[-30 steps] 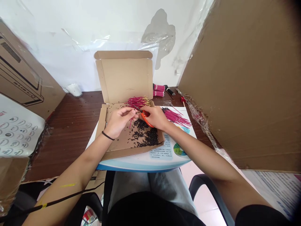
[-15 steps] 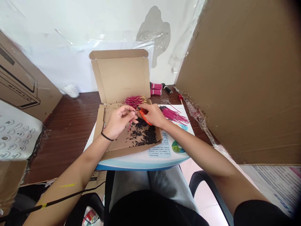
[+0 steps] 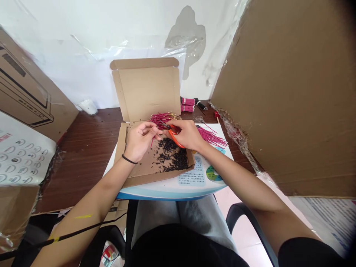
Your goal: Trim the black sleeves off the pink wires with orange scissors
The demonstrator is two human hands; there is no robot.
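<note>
Two bare hands work close together: the left hand [image 3: 140,139], fingers pinched, grips a thin magenta wire [image 3: 152,142], while the right hand [image 3: 187,135] closes around orange-handled scissors [image 3: 175,135] beside it. Blades this near could nick a finger; a careless sweep could scatter the black clippings [image 3: 171,157] inside the open cardboard box [image 3: 146,92].

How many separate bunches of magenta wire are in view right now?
3: a gold-tipped bunch at the back edge of the open cardboard box, a dark-tipped bunch on the printed sheet, and a rear bunch on the desk behind. The rear bunch may be two; others may be hidden.
</note>
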